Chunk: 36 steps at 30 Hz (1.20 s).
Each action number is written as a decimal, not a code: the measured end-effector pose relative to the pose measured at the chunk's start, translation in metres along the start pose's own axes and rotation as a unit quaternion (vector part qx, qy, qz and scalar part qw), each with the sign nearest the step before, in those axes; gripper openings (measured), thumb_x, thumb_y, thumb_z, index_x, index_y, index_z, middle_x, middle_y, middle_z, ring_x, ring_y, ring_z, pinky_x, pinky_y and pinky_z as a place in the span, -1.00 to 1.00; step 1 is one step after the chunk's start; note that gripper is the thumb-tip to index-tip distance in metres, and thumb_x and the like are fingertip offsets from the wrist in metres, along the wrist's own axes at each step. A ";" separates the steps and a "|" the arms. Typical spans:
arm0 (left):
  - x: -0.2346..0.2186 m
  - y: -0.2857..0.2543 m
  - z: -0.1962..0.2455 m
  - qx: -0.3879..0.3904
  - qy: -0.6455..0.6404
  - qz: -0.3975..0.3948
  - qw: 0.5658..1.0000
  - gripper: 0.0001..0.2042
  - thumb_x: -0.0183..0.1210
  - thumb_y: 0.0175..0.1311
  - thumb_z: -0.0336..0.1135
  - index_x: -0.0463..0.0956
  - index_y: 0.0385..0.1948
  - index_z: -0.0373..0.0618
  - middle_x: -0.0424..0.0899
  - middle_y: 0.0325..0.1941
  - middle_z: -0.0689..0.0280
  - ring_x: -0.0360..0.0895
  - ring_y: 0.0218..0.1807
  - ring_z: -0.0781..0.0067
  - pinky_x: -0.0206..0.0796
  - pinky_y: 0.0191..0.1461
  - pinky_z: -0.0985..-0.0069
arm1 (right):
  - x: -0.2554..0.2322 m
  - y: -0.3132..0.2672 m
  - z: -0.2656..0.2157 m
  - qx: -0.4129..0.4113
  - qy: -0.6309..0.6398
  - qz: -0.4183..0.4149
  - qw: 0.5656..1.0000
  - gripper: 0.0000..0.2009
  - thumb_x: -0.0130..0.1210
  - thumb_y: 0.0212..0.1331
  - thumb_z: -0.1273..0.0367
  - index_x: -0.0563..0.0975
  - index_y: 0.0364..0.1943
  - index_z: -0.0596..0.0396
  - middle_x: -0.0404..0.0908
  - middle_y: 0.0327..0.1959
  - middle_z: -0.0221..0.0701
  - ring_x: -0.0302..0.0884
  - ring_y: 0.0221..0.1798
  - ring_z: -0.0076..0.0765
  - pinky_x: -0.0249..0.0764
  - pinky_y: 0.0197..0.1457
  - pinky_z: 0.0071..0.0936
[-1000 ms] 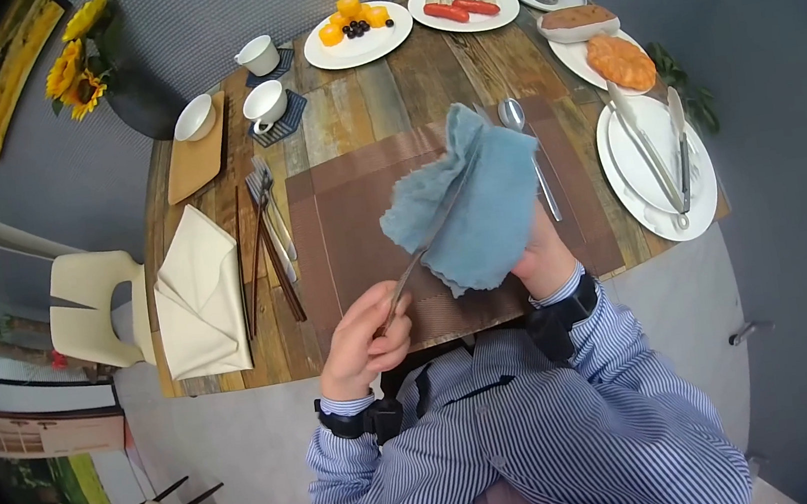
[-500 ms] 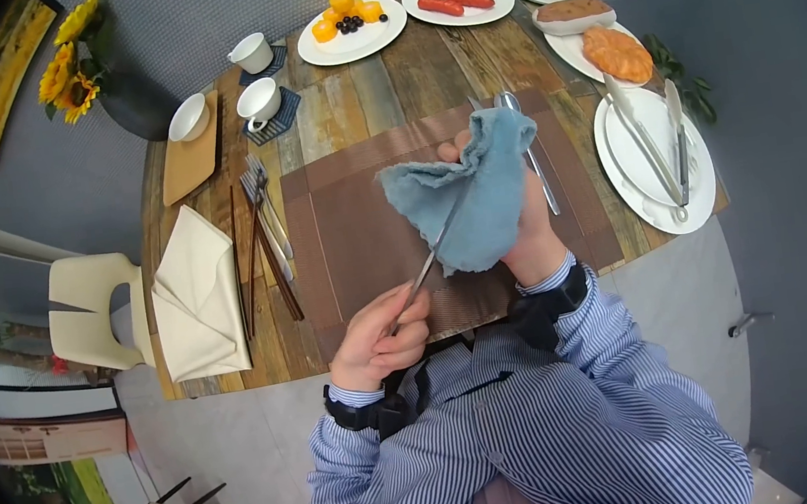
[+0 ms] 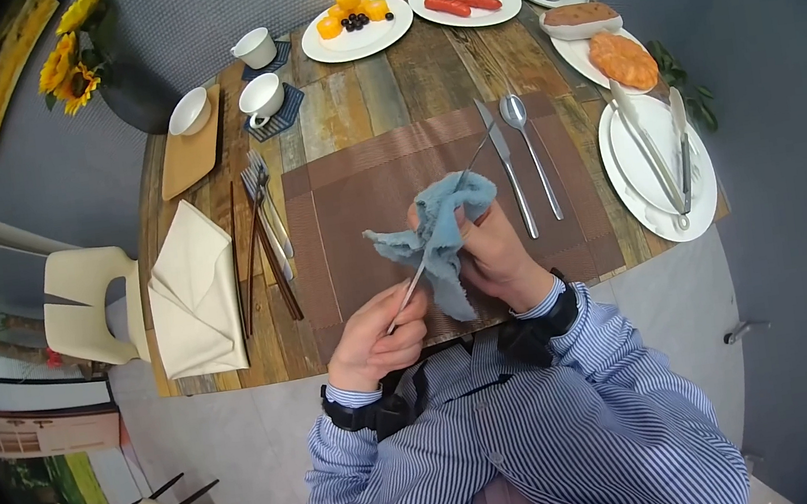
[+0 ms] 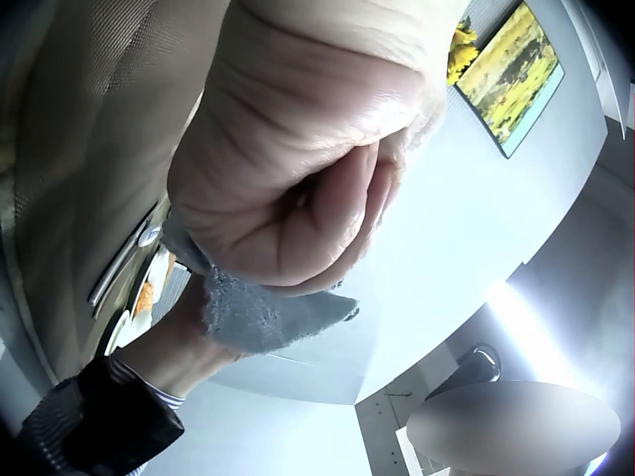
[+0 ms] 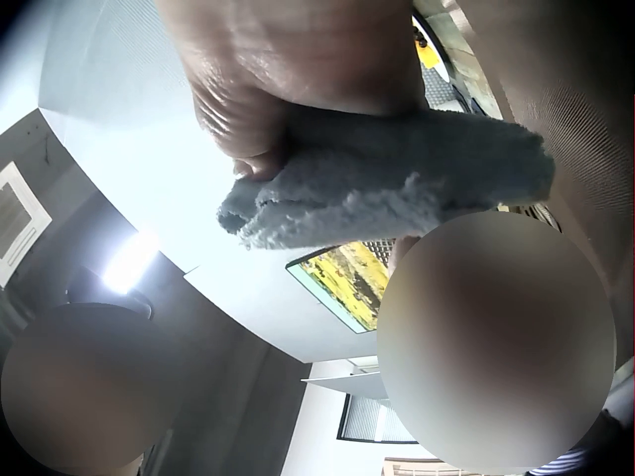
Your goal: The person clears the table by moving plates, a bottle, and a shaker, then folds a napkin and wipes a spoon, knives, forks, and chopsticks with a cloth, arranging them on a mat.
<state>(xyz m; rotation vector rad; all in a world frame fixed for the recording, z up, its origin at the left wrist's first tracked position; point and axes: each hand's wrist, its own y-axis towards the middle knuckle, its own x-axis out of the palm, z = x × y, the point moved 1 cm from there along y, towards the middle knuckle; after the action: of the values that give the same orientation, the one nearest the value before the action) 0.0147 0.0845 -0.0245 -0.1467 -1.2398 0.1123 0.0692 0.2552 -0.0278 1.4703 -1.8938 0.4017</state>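
Observation:
In the head view my left hand grips the handle end of a slim metal table knife, which slants up to the right over the placemat. A blue cloth is bunched around the blade by my right hand, and the thin tip pokes out beyond it. The left wrist view shows the left fingers curled tight, with the cloth just past them. In the right wrist view the cloth's frayed edge hangs out under the right hand, hiding the blade.
A knife and a spoon lie right of the hands. Forks, chopsticks and a folded napkin are on the left. Tongs rest on a white plate; food plates and cups stand farther back.
My right hand has drawn lower and toward me, and the cloth, earlier spread wide, is now crumpled around the blade, whose tip shows. The left hand has shifted slightly, still holding the table knife.

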 end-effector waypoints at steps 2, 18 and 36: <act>0.001 -0.002 0.000 -0.007 0.017 0.024 1.000 -0.66 -0.34 0.51 -0.16 0.19 -0.52 -0.06 0.09 -0.85 0.53 -0.08 -0.88 0.81 -0.21 -0.88 0.81 | -0.002 0.003 -0.006 -0.031 -0.011 -0.032 0.999 -0.75 0.11 0.24 0.26 0.43 -0.12 0.09 0.54 -0.22 -0.36 0.47 -0.18 -0.50 0.42 -0.08 -0.52; 0.014 0.004 0.004 0.015 0.123 0.075 0.989 -0.69 -0.27 0.49 -0.17 0.20 -0.52 -0.04 0.10 -0.82 0.53 -0.09 -0.86 0.82 -0.25 -0.86 0.80 | -0.008 0.017 -0.025 -0.018 0.101 0.018 0.995 -0.75 0.02 0.28 0.17 0.38 -0.21 0.05 0.43 -0.24 -0.40 0.40 -0.12 -0.30 0.36 0.11 -0.27; 0.031 0.006 0.005 0.117 0.295 0.138 0.938 -0.73 -0.26 0.49 -0.13 0.25 -0.37 -0.08 0.18 -0.74 0.50 -0.01 -0.79 0.78 -0.13 -0.76 0.77 | 0.010 0.000 -0.019 -0.067 -0.180 0.023 0.981 -0.59 0.31 0.02 0.20 0.47 -0.16 0.18 0.60 -0.25 -0.39 0.54 -0.21 -0.51 0.47 -0.09 -0.55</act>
<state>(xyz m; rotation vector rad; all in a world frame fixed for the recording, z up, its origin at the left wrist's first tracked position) 0.0194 0.0954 0.0051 -0.1325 -0.5922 0.4274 0.0745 0.2594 -0.0073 1.4874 -2.1918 0.0249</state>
